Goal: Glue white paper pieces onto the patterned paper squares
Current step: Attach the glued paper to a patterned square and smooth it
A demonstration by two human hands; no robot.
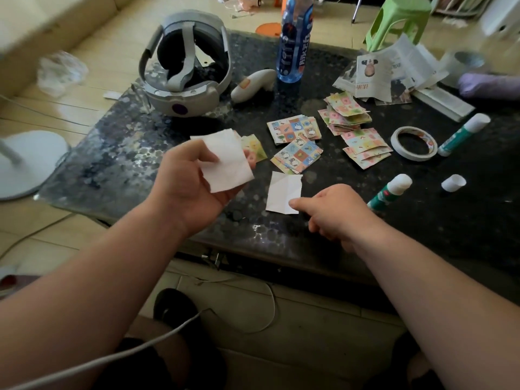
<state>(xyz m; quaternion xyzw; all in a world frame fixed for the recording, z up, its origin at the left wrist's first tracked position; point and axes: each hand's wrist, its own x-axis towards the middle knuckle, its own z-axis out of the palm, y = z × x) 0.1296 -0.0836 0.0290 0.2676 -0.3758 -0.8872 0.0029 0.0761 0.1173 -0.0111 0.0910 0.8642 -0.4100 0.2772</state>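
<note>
At the lower centre of the frame, the right hand (337, 212) is resting one extended fingertip on the near corner of a white paper piece (284, 192) that is lying flat on the dark table (135, 164). Its other fingers are curling under and gripping nothing. Left of centre, the left hand (194, 181) is pinching a second white piece (228, 161) above the table, with a patterned square (254, 150) peeking out behind it. Whether those two are stuck together is not showing.

At the right, an uncapped glue stick (391, 190) is lying just beside the right hand, with its cap (453, 182) standing apart. Its green label is too blurred to read.

Further back, patterned squares are lying in loose piles (298, 156) and (346, 114), all with the printed side up. Going by these, most of the gluing seems to be waiting, with only two white pieces in play.

A tape roll (413, 143) and a capped glue stick (464, 133) are lying at the right.

At the top, a bottle (294, 43) is showing large white Chinese characters sideways on its blue label. They are not legible to me. The leaflets (380, 74) at the upper right are carrying small red print that is too small to make out.
</note>
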